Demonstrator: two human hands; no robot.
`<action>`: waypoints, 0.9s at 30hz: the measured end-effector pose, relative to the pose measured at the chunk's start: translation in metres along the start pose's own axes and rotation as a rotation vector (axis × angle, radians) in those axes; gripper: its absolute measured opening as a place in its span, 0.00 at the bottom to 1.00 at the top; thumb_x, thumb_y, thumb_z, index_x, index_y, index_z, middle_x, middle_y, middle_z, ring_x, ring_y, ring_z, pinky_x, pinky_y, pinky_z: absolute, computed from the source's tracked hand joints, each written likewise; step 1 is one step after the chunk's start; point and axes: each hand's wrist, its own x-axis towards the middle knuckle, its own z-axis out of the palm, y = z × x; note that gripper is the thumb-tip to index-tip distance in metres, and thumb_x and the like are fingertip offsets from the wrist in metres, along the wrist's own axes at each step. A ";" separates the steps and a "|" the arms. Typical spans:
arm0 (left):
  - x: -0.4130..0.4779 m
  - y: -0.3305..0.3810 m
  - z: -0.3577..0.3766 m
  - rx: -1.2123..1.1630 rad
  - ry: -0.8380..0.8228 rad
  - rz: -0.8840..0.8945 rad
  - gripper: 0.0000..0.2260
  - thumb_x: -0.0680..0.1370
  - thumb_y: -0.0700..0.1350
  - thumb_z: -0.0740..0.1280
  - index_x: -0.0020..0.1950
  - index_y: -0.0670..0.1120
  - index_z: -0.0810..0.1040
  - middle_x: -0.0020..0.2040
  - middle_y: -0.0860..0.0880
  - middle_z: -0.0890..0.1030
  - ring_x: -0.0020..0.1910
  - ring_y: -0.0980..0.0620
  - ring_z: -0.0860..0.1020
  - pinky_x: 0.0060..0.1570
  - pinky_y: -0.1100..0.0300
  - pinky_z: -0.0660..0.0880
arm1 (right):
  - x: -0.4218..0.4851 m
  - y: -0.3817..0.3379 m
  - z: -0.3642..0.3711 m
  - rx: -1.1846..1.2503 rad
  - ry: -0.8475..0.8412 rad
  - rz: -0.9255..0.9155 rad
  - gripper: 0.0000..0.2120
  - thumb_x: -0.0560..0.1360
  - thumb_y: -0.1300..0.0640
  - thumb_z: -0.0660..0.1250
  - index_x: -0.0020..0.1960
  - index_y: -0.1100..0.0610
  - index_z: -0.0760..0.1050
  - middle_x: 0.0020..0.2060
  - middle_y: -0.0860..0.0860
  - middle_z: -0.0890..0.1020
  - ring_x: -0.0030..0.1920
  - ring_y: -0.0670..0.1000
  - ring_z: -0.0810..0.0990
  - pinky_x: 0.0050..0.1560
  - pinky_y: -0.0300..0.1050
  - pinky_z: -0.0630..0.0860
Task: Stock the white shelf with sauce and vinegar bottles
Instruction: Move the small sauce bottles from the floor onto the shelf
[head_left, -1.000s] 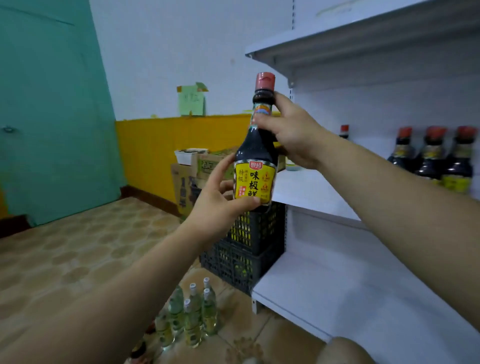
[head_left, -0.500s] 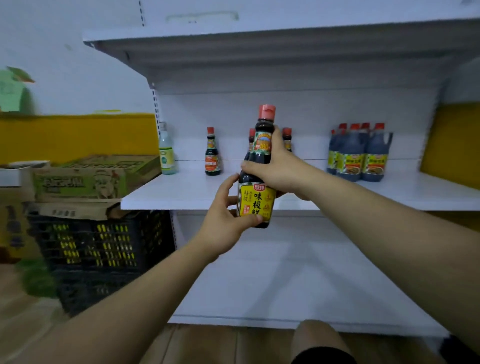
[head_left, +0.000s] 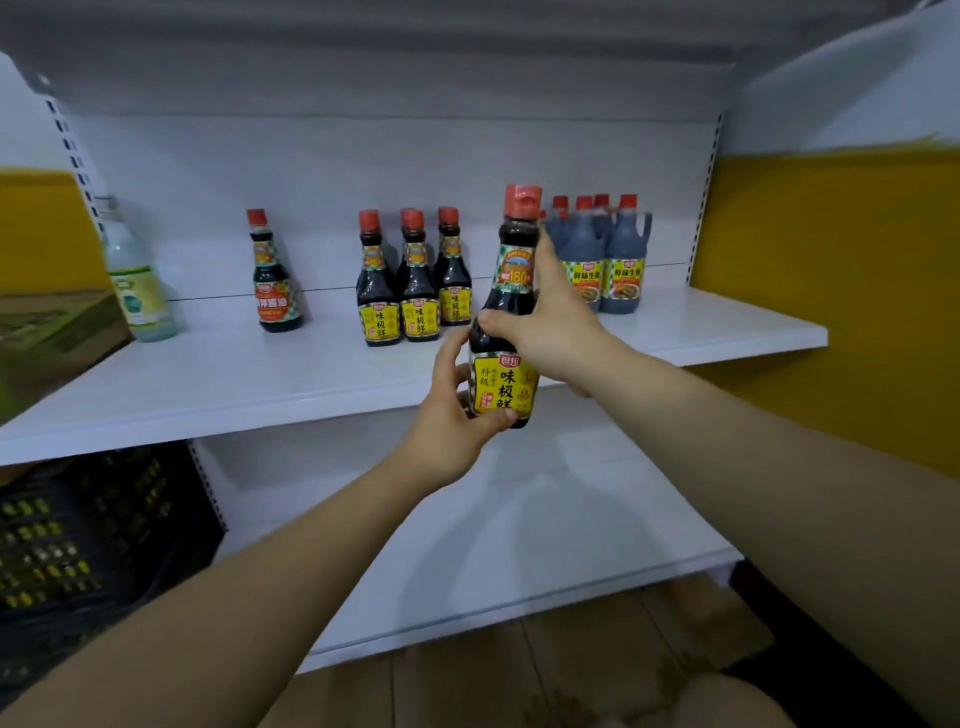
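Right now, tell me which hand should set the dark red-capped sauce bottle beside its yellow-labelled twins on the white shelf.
Probably right: the right hand grips the bottle high, clear of the shelf; the left hand wraps its base.

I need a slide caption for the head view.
Left hand and right hand hold a sauce bottle near matching bottles on the white shelf.

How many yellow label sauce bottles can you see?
4 clearly: held bottle in left hand and right hand; left bottle, middle bottle, right bottle standing on the white shelf. Red caps behind suggest more hidden.
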 end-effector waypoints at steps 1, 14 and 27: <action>0.006 -0.005 -0.003 0.016 -0.007 -0.003 0.39 0.74 0.34 0.70 0.70 0.64 0.53 0.65 0.46 0.69 0.54 0.52 0.79 0.46 0.64 0.79 | 0.005 0.004 0.003 0.010 0.009 0.006 0.46 0.73 0.59 0.72 0.78 0.44 0.44 0.60 0.46 0.77 0.57 0.49 0.79 0.58 0.52 0.78; 0.106 -0.060 -0.083 0.774 -0.100 -0.200 0.31 0.76 0.60 0.64 0.76 0.53 0.58 0.76 0.50 0.61 0.74 0.49 0.60 0.70 0.55 0.59 | 0.113 0.057 0.031 0.011 0.019 0.050 0.46 0.75 0.62 0.70 0.79 0.44 0.41 0.58 0.45 0.75 0.56 0.49 0.77 0.56 0.50 0.76; 0.149 -0.109 -0.113 1.299 -0.297 -0.423 0.33 0.73 0.72 0.44 0.76 0.62 0.48 0.79 0.53 0.48 0.78 0.45 0.46 0.71 0.35 0.45 | 0.203 0.127 0.077 -0.062 -0.019 0.031 0.37 0.77 0.53 0.67 0.78 0.45 0.48 0.64 0.48 0.77 0.60 0.53 0.77 0.61 0.54 0.75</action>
